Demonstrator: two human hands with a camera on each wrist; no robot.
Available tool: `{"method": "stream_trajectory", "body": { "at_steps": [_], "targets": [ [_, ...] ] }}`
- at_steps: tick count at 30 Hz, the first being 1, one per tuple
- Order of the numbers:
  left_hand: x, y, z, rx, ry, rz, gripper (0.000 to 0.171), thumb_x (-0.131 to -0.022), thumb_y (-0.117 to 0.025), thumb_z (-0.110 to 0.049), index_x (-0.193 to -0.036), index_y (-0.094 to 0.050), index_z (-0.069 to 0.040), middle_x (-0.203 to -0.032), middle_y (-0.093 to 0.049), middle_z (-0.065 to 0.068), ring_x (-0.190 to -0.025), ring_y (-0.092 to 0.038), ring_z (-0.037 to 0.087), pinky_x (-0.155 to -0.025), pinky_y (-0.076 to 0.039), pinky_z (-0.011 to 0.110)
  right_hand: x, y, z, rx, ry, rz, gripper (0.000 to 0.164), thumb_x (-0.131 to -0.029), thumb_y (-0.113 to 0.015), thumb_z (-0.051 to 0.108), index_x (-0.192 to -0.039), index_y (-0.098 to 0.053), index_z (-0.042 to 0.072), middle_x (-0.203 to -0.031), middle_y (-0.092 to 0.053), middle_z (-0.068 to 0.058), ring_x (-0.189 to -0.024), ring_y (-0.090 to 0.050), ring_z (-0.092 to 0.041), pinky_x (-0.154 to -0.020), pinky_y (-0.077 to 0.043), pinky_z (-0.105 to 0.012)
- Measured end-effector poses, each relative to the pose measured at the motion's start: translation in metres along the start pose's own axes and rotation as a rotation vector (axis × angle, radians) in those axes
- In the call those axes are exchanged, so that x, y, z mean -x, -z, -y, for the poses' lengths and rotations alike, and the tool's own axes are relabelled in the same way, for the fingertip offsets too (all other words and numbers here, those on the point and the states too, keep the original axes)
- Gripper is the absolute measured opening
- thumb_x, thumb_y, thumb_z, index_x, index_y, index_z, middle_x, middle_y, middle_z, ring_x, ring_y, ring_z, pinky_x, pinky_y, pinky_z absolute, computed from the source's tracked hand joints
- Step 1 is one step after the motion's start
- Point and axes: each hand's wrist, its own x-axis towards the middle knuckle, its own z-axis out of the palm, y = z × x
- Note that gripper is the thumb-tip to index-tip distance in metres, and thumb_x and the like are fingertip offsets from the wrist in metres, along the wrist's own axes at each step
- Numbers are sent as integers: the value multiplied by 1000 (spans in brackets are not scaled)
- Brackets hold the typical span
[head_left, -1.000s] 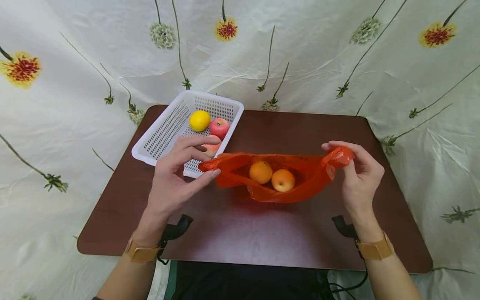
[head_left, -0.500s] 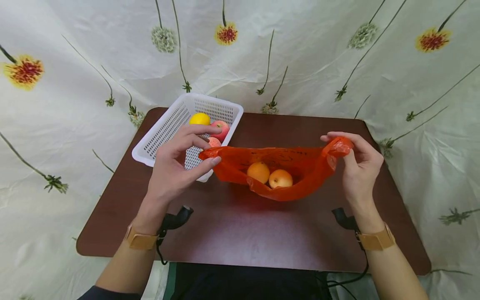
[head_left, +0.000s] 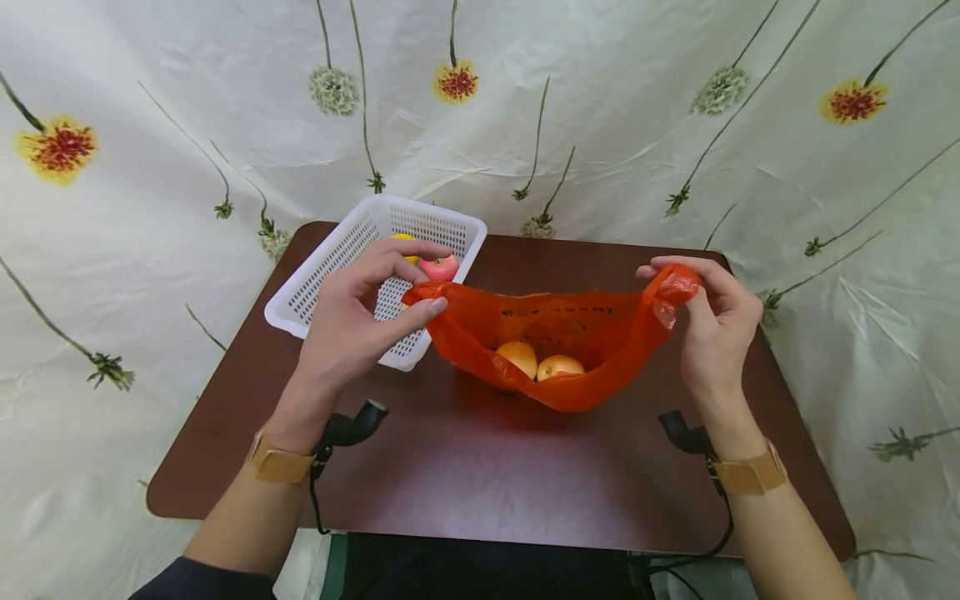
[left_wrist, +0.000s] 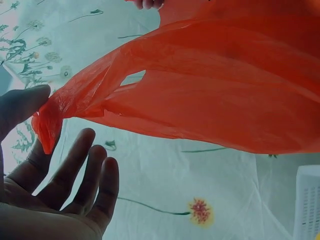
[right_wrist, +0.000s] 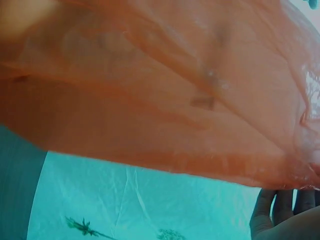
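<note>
A red plastic bag (head_left: 558,321) is stretched sideways between my two hands, its mouth gaping toward me. My left hand (head_left: 367,304) pinches one top corner between thumb and index finger; the left wrist view shows the bunched corner (left_wrist: 48,117) there, other fingers loosely spread. At the opposite corner, my right hand (head_left: 720,329) grips the crumpled plastic with its thumb and fingers. Two round orange fruits, which look like oranges (head_left: 517,357), lie side by side inside, partly covered by the near edge. In the right wrist view the bag (right_wrist: 150,110) hides most of that hand.
A white perforated basket (head_left: 300,304) stands at the table's back left, behind my left hand. It holds a red apple (head_left: 441,268) and a yellow fruit (head_left: 405,237), partly hidden by my fingers. Floral cloth (head_left: 600,108) hangs behind the brown table (head_left: 480,475).
Both hands have lifted the bag's corners a little. Its back wall stands taller with printing showing, and the fruits sit lower, more covered by the near edge. The head view has tilted slightly.
</note>
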Motion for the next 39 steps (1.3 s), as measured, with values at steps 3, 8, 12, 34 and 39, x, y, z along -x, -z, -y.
{"method": "stream_trajectory", "body": {
  "at_steps": [3,8,12,34,39],
  "targets": [
    [-5,-1,0,14,21,-5,12,-77,-69,8,-85,-61,5,-112,-60,18,-105,-53,30,-85,-46,34,-4,0,-3,-72,-47,-25,23,-93,-51,0,-99,-59,-20,-91,-59,-36,-85,-61,-42,-55,-48,-27],
    [-9,-3,2,42,49,-17,11,-77,-68,7,-86,-63,6,-110,-61,19,-104,-54,31,-86,-46,36,-7,5,-12,-157,-100,-25,23,-93,-50,-2,-100,-57,-22,-92,-59,-36,-86,-60,-44,-50,-41,-27],
    [-9,-3,5,54,68,-27,11,-78,-68,6,-88,-64,6,-110,-61,19,-105,-53,33,-85,-47,37,-9,6,-18,-180,-123,-12,24,-93,-50,-1,-101,-57,-22,-93,-59,-34,-87,-60,-43,-49,-38,-27],
    [-14,-13,16,138,101,11,17,-77,-69,7,-92,-61,6,-109,-61,19,-107,-53,31,-81,-50,37,-7,-4,-24,-122,-177,28,27,-92,-57,7,-105,-59,-16,-97,-61,-31,-90,-61,-40,-72,-53,-36],
    [-16,-18,18,187,75,64,22,-76,-69,10,-95,-59,6,-107,-63,18,-105,-54,31,-79,-50,38,-9,-10,-23,-102,-173,54,26,-93,-56,7,-105,-61,-15,-98,-61,-31,-90,-62,-40,-73,-53,-37]
  ]
}}
